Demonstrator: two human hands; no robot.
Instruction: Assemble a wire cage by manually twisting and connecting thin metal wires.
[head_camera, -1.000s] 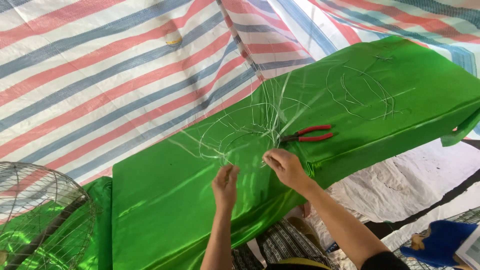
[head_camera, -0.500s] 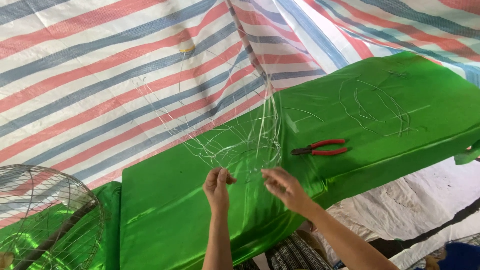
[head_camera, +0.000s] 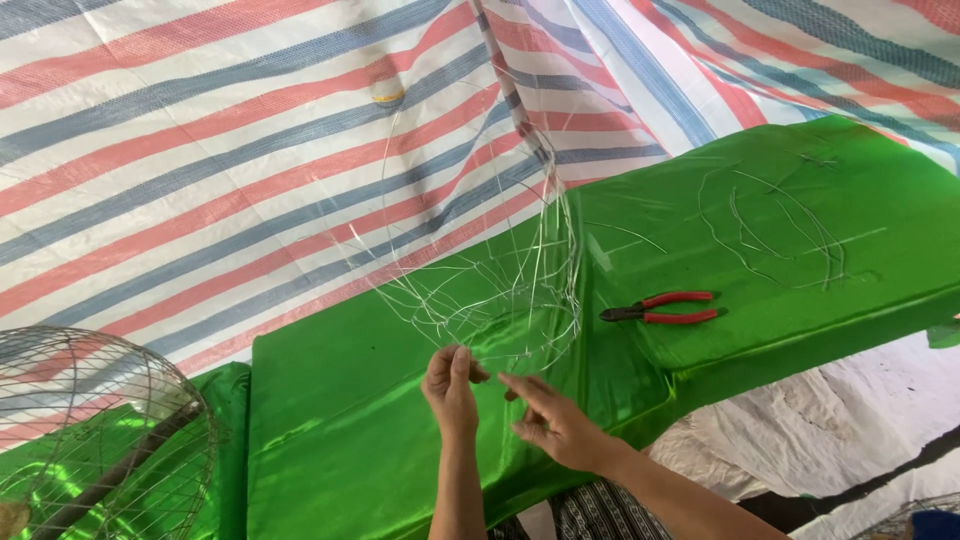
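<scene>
A thin silver wire frame (head_camera: 478, 262), rounded and open like a cage, stands lifted above a table covered in shiny green cloth (head_camera: 330, 420). My left hand (head_camera: 451, 388) pinches the frame's lower rim between thumb and fingers. My right hand (head_camera: 556, 421) is just to its right with fingers spread, its fingertips at the same rim. Red-handled pliers (head_camera: 662, 308) lie on the cloth to the right of the frame.
Loose bent wires (head_camera: 778, 228) lie on the green cloth at the far right. A round wire fan guard (head_camera: 95, 430) stands at the lower left. A red, white and blue striped tarp (head_camera: 220, 160) hangs behind the table. White sheeting (head_camera: 860, 420) covers the ground at the right.
The wire frame has been raised from lying on the cloth to standing upright. Both hands stayed at its lower rim, and the view shifted so the pliers sit further right.
</scene>
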